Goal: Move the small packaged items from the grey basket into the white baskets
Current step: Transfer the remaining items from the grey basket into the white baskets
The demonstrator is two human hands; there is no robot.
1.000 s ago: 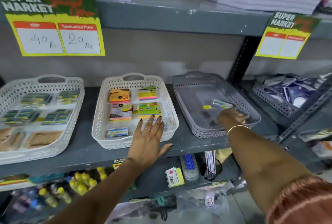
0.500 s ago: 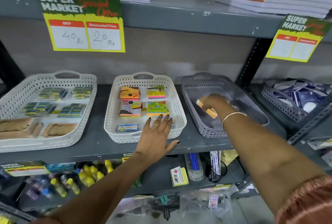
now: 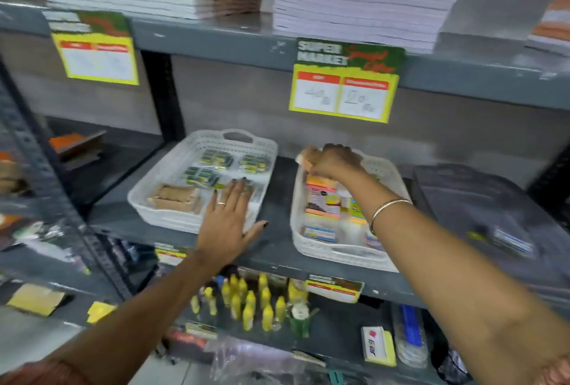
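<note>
The right hand (image 3: 334, 162), closed around a tan packet (image 3: 305, 157) above the gap between the white baskets (image 3: 197, 150), should lower it beside the matching tan packs (image 3: 174, 198), while the flat, empty left hand (image 3: 226, 218) steadies the rim.

right hand (image 3: 334, 162) carried packet (image 3: 307, 157) over white basket (image 3: 296, 230).

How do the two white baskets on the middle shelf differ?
The left white basket holds dark green-and-yellow packs and tan packets in neat groups; the right white basket holds bright orange, pink and yellow packs. The left hand lies flat and open on the left one's near edge; the right hand holds a pale packet above the right one's far end. Both are latticed trays.
</note>
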